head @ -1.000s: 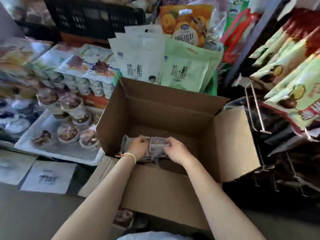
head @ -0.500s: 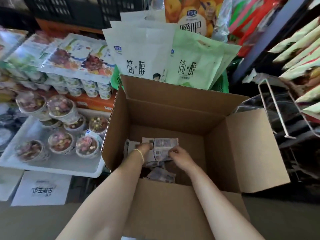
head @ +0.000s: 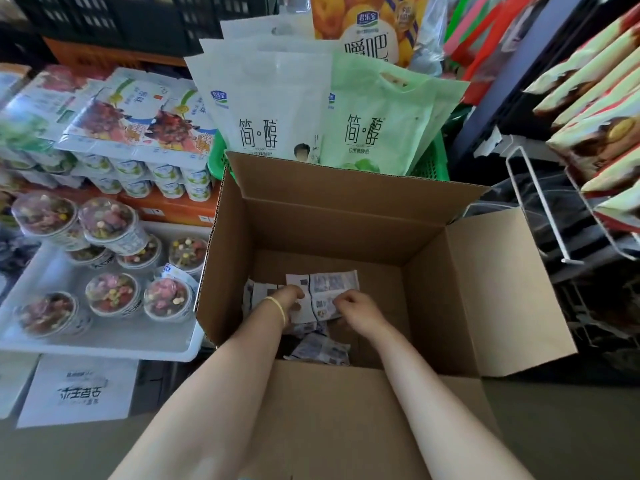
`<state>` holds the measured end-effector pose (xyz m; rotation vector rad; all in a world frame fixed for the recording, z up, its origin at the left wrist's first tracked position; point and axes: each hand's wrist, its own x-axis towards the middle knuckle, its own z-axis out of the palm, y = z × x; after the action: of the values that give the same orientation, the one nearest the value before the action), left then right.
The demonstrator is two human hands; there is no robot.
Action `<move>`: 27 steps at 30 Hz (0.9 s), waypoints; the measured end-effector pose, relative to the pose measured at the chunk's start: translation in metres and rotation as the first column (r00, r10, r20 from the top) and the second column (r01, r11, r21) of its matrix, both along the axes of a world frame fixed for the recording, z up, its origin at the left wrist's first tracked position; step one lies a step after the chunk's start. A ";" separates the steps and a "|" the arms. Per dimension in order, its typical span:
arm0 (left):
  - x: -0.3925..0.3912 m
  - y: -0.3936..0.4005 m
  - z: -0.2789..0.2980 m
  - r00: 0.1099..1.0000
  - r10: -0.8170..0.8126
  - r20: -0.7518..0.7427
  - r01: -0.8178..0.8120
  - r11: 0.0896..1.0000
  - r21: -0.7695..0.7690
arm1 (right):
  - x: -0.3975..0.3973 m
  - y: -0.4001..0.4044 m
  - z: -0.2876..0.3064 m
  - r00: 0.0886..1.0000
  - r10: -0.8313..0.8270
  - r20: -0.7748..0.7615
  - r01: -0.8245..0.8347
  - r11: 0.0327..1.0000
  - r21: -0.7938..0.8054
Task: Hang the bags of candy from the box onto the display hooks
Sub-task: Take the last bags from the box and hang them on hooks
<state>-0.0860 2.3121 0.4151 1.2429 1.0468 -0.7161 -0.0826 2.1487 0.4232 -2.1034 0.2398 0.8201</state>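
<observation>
Inside the box [head: 478, 299], my left hand [head: 289, 299] and right hand [head: 349, 303] both pinch candy bags [head: 329, 285]; loose bags [head: 322, 348] lie at six o'clock beneath them.

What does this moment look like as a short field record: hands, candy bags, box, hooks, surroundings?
left hand: left hand inside the box, gripping the held candy bags
right hand: right hand pinching the same bags
loose bags: more candy bags lying on the box floor
box: cardboard box, flaps open
hooks: empty wire display hook to the right of the box
hung stock: green snack bags on the hooks above it
surroundings: white tray of lidded cups to the left; yogurt pouches behind the box
</observation>
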 end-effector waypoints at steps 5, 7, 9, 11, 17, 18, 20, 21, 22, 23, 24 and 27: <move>0.002 -0.003 -0.001 0.986 0.160 -0.043 -0.164 0.977 -0.132 | 0.003 0.000 -0.001 1.000 0.003 -0.028 -0.004 1.000 -0.024; 0.004 -0.007 -0.001 0.986 0.169 -0.014 -0.169 0.976 -0.141 | 0.005 0.001 -0.003 0.999 0.003 -0.035 -0.004 1.000 -0.023; 0.008 -0.012 0.006 0.989 0.142 0.031 -0.136 0.978 -0.158 | 0.006 0.001 -0.002 1.000 0.023 -0.002 -0.023 0.999 -0.039; 0.013 -0.015 0.013 0.986 0.147 0.081 -0.130 0.974 -0.184 | 0.008 -0.002 -0.001 0.995 0.070 0.075 -0.064 0.995 -0.080; 0.010 -0.028 0.057 0.948 0.118 0.297 -0.016 0.946 -0.323 | 0.013 -0.008 0.015 0.933 0.191 0.304 -0.134 0.971 -0.199; 0.008 -0.029 0.069 0.935 0.100 0.341 0.017 0.946 -0.324 | 0.014 -0.010 0.018 0.927 0.131 0.352 -0.084 0.986 -0.145; 0.005 -0.030 0.090 0.897 0.032 0.442 0.115 0.947 -0.301 | 0.012 -0.013 0.031 0.925 -0.102 0.367 0.076 0.993 0.085; 0.005 -0.029 0.099 0.866 0.002 0.499 0.155 0.950 -0.271 | 0.011 -0.015 0.040 0.925 -0.207 0.320 0.149 0.969 0.197; 0.004 -0.030 0.108 0.827 -0.011 0.562 0.159 0.964 -0.214 | 0.012 -0.017 0.050 0.924 -0.274 0.267 0.200 0.941 0.274; 0.005 -0.031 0.116 0.789 0.014 0.614 0.107 0.982 -0.159 | 0.013 -0.020 0.059 0.925 -0.309 0.221 0.230 0.919 0.321; 0.007 -0.032 0.121 0.748 0.038 0.662 0.014 0.997 -0.074 | 0.014 -0.023 0.069 0.924 -0.331 0.190 0.249 0.900 0.358; 0.018 -0.033 0.129 0.629 -0.061 0.775 -0.213 0.945 0.247 | 0.014 -0.037 0.099 0.909 -0.376 0.178 0.269 0.859 0.436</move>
<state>-0.0684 2.2794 0.5441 1.5641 0.4684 0.1234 -0.0685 2.1119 0.5225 -1.6900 0.2537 0.3472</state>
